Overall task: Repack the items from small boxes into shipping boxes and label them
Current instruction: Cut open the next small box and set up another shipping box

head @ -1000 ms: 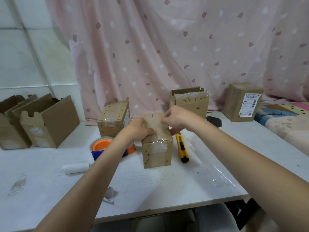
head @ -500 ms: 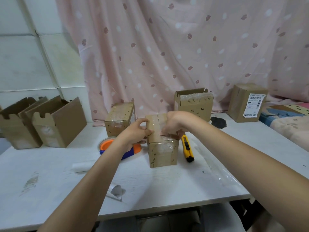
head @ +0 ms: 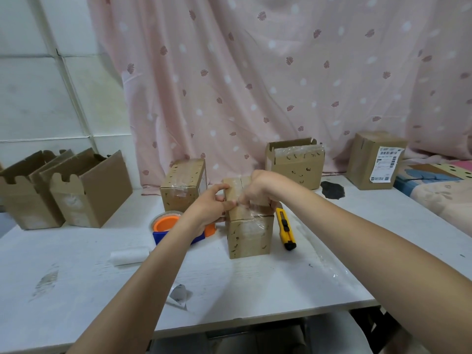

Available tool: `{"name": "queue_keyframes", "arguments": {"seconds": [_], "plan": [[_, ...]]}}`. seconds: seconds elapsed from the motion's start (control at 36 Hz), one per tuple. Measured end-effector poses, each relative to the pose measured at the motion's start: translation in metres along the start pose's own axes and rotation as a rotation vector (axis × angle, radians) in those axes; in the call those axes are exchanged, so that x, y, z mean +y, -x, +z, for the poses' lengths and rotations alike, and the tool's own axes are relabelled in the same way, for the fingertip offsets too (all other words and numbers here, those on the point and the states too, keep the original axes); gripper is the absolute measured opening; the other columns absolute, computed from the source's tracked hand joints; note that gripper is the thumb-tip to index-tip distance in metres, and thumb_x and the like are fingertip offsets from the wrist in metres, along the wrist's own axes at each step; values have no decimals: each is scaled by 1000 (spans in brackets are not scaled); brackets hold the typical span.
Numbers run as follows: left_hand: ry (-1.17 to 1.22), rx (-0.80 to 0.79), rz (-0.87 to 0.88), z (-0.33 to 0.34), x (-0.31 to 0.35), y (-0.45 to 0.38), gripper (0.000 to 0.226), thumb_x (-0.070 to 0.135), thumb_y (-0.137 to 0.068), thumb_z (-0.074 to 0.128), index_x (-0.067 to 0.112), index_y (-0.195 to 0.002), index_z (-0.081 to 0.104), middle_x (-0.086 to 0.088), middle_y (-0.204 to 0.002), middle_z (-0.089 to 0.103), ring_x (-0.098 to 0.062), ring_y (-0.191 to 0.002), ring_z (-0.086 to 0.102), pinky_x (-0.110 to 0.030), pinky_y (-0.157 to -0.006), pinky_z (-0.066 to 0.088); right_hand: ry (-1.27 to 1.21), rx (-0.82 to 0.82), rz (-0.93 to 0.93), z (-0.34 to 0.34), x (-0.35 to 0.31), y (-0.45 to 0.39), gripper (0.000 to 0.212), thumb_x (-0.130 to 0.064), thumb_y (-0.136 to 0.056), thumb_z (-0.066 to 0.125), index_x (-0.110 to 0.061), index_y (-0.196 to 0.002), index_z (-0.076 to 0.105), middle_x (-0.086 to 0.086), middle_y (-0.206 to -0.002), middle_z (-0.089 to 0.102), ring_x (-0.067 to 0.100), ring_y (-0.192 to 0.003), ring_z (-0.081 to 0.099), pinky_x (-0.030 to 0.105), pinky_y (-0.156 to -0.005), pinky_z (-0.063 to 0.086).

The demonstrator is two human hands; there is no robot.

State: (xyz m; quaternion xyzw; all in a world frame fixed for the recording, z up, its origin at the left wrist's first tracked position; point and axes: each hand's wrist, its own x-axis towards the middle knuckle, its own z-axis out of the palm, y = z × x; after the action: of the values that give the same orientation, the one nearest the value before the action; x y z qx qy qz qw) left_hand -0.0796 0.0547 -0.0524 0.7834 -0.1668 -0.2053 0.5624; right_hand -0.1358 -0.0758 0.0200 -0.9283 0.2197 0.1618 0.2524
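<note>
A small brown cardboard box (head: 249,233), sealed with clear tape, stands upright in the middle of the white table (head: 255,284). My left hand (head: 210,204) grips its upper left edge, thumb on top and fingers against the side. My right hand (head: 258,190) lies over the box top with its fingers curled, pinching the clear tape (head: 251,209) at the near top edge. A labelled shipping box (head: 375,159) sits at the far right. Two open shipping boxes (head: 89,190) stand at the left.
A blue and orange tape dispenser (head: 166,226) lies just left of the box, partly behind my left wrist. A yellow utility knife (head: 286,231) lies to its right. Two more small boxes (head: 182,185) (head: 296,164) stand behind. A white roll (head: 129,255) and paper scrap (head: 178,295) lie nearer.
My right hand slid from the far top of the box toward its near left edge, onto the tape. My left hand shifted from resting on top to gripping the edge.
</note>
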Motion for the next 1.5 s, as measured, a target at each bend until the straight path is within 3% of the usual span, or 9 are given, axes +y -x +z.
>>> {"name": "queue_keyframes", "arguments": {"seconds": [0.08, 0.22, 0.47, 0.61, 0.83, 1.08, 1.22, 1.36, 1.5], "plan": [[-8, 6, 13, 1, -1, 0, 53, 11, -97, 63, 22, -145, 46, -3, -101, 65, -25, -102, 69, -44, -95, 56, 79, 47, -19, 1, -3, 0, 22, -20, -92, 66, -5, -85, 52, 20, -115, 66, 38, -106, 66, 50, -94, 56], [-60, 7, 22, -1, -2, -1, 53, 16, -97, 63, 26, -146, 46, -6, -105, 65, -25, -101, 69, -42, -93, 57, 197, 48, -46, 0, -6, 8, 31, -32, -100, 58, -9, -82, 48, 9, -75, 54, 29, -95, 67, 38, -91, 53], [-82, -8, 25, -3, -3, -1, 55, 22, -98, 64, 28, -149, 44, -2, -107, 65, -23, -106, 66, -44, -99, 54, 147, 75, -120, -5, -2, 5, 51, -31, -100, 57, -2, -139, 42, 10, -100, 52, 30, -94, 57, 41, -90, 56], [-191, 33, 54, 3, 2, -3, 58, 29, -98, 63, 25, -151, 40, -8, -121, 63, -28, -112, 63, -43, -100, 53, 14, 11, -103, -11, 6, 0, 32, -18, -104, 49, 4, -127, 43, 18, -89, 54, 35, -73, 57, 60, -82, 58], [-628, 49, -35, 31, 21, -13, 110, 48, -84, 73, 1, -156, 5, -24, -155, 29, -36, -136, 41, -41, -108, 41, 57, -8, -130, -10, 5, -3, 25, -12, -103, 45, 8, -119, 49, 32, -100, 65, 44, -78, 67, 54, -75, 61], [-574, 44, 26, 24, 35, -14, 28, 30, -90, 66, 6, -99, 57, -12, -94, 62, -29, -87, 59, -35, -72, 48, 1, -38, -156, -15, 13, -7, 15, -7, -100, 46, 4, -106, 53, 25, -85, 61, 40, -68, 64, 51, -66, 62], [-611, -7, 41, 13, 36, -16, 32, 34, -95, 60, 14, -73, 47, -3, -68, 46, -19, -61, 42, -28, -58, 35, -35, -40, -169, -18, 15, -5, 15, -10, -101, 49, 3, -108, 52, 22, -91, 59, 43, -79, 68, 52, -70, 62], [-508, -72, 38, -2, 41, -10, 28, 29, -101, 51, 5, -88, 58, -5, -65, 55, -19, -56, 49, -24, -55, 44, -114, -47, -183, -22, 25, -8, 13, -7, -99, 46, -1, -90, 52, 13, -70, 50, 31, -50, 56, 40, -52, 58], [-450, -97, 21, -9, 40, -7, 30, 30, -103, 46, 5, -91, 59, -10, -72, 57, -25, -65, 55, -35, -62, 48, -193, -72, -196, -23, 31, -15, 12, -8, -99, 46, 1, -95, 52, 14, -73, 50, 33, -53, 56, 49, -61, 62]]}}
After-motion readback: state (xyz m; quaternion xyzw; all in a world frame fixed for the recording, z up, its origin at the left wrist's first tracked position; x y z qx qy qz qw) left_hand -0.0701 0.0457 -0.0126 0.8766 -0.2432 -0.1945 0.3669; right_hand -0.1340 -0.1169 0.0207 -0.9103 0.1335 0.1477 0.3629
